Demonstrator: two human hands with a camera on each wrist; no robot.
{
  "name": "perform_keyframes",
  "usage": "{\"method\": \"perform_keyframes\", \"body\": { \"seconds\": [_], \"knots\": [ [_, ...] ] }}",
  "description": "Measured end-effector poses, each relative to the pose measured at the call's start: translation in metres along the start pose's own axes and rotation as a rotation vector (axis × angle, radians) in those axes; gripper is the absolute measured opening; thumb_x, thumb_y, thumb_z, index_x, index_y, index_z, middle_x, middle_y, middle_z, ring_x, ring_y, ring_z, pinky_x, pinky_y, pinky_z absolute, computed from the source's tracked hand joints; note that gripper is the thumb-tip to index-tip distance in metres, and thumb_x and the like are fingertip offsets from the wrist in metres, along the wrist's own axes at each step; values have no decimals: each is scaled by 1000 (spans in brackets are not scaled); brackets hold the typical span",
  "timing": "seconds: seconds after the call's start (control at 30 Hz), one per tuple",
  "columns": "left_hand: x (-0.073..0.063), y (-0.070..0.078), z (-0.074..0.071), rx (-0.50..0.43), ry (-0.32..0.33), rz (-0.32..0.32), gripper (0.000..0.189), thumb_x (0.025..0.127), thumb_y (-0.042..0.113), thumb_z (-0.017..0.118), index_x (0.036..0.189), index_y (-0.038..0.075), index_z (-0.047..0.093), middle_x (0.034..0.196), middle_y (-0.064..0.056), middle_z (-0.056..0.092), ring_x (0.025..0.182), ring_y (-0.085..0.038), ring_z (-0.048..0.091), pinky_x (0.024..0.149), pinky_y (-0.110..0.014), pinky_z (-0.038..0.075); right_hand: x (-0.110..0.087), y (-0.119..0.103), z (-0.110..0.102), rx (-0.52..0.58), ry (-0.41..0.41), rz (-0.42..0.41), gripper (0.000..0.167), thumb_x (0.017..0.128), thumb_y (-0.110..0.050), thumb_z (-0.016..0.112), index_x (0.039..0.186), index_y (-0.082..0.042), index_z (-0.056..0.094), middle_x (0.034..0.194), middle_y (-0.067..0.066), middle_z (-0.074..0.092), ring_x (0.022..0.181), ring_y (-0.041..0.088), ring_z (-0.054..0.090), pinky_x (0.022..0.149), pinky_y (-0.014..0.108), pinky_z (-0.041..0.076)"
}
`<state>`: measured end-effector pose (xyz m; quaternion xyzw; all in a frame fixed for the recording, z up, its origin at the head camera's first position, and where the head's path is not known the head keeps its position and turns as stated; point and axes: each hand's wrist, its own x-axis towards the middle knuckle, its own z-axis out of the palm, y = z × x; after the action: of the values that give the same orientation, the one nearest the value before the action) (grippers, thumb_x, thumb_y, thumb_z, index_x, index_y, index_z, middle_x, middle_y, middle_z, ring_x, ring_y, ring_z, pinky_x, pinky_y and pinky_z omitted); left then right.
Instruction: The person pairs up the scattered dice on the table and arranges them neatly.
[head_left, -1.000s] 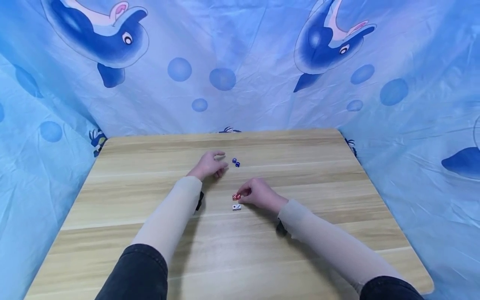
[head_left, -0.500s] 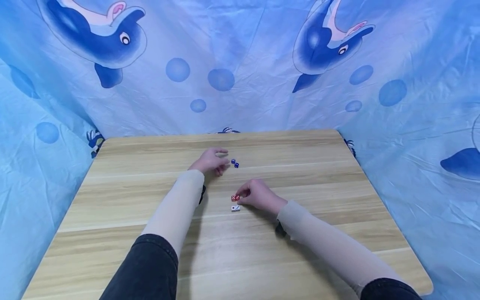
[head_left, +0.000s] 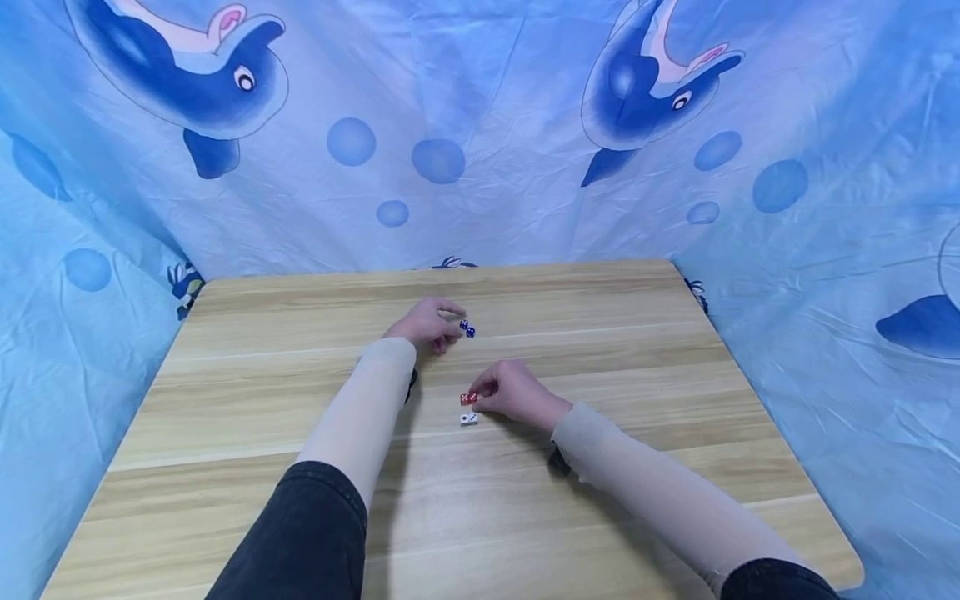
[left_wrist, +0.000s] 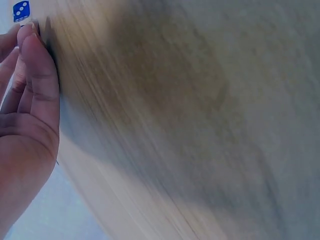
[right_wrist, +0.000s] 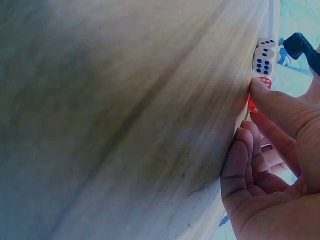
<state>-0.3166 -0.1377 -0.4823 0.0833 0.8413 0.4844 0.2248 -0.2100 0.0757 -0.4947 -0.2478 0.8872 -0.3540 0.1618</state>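
My right hand (head_left: 517, 393) pinches the right of two red dice (head_left: 468, 399) between thumb and finger at the middle of the table. In the right wrist view, the thumb lies over a red die (right_wrist: 265, 82), hiding part of it. Just nearer, two white dice (head_left: 468, 419) sit side by side. Farther back, my left hand (head_left: 427, 323) is at two blue dice (head_left: 470, 332), index finger and thumb parted around the farther one. One blue die (left_wrist: 21, 11) shows past the left fingertips in the left wrist view; the other is mostly hidden there.
The dice lie on a wood-grain table (head_left: 615, 500) with rounded corners. Blue curtains (head_left: 495, 208) printed with dolphins and bubbles stand behind it and along both sides. Dark wrist-worn gear (head_left: 558, 461) sits below the right wrist.
My left hand has moved right to the blue dice, its fingertips now around the farther one. The right hand keeps its pinch on the red die. The head view has shifted slightly.
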Motion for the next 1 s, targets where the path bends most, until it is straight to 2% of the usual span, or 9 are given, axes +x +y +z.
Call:
{"method": "perform_keyframes", "body": {
  "seconds": [0.13, 0.33, 0.77, 1.0],
  "knots": [
    [3, 0, 1, 64, 8, 12, 42, 95, 11, 74, 136, 8, 64, 84, -16, 72, 55, -23, 64, 56, -35, 59, 0, 0, 0, -3, 4, 0, 21, 82, -14, 87, 102, -12, 80, 77, -14, 69, 73, 8, 64, 71, 27, 53],
    [9, -4, 3, 104, 23, 12, 35, 95, 12, 74, 130, 10, 69, 78, -13, 70, 51, -20, 61, 55, -35, 58, -1, -1, -1, 2, 9, -14, 19, 82, -13, 87, 101, -11, 80, 77, -13, 68, 72, 8, 63, 69, 27, 53],
    [10, -1, 8, 134, 94, -32, 29, 95, 10, 74, 124, 10, 74, 74, -12, 70, 50, -20, 61, 53, -34, 58, 0, 1, -1, 4, 12, -36, 19, 83, -14, 87, 100, -11, 80, 78, -13, 69, 73, 8, 63, 70, 27, 53],
    [10, -3, 9, 116, 109, -23, 27, 94, 10, 75, 121, 8, 75, 72, -13, 70, 50, -20, 61, 54, -35, 58, 0, 2, 0, 0, 15, -24, 18, 83, -15, 87, 99, -12, 80, 77, -14, 68, 73, 7, 62, 70, 27, 53]
  ]
}}
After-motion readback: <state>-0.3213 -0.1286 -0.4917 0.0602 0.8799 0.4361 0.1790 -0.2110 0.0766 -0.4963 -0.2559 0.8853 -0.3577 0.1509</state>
